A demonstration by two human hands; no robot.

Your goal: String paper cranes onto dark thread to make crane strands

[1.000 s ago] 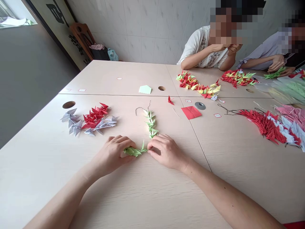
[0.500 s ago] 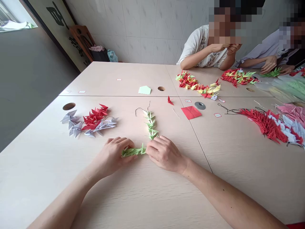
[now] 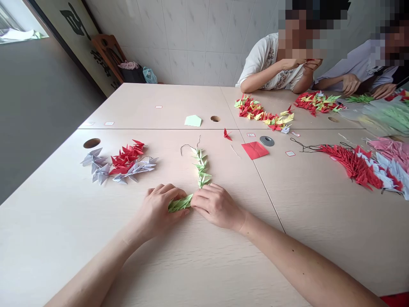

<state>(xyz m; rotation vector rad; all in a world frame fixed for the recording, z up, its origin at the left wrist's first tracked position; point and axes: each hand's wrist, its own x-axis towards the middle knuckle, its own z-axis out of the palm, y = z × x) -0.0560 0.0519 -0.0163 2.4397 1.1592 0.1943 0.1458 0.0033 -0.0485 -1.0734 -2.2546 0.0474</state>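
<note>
Green paper chain (image 3: 180,204) is on the table (image 3: 198,260), left hand (image 3: 159,209) gripping it between fingers and thumb, right hand (image 3: 219,206) with fingers closed on it just beside. Past them, a little red paper bird (image 3: 227,135) lies near a red square (image 3: 254,150).

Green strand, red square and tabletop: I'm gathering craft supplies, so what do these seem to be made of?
Green strand: folded paper, apparently matte, judging by its crisp, pointed folds.
Red square: likely paper too, fairly matte, thin and flat with faint creasing.
Tabletop: wood or wood-look laminate, smooth with a soft sheen; the pale grain cannot settle which.
</note>
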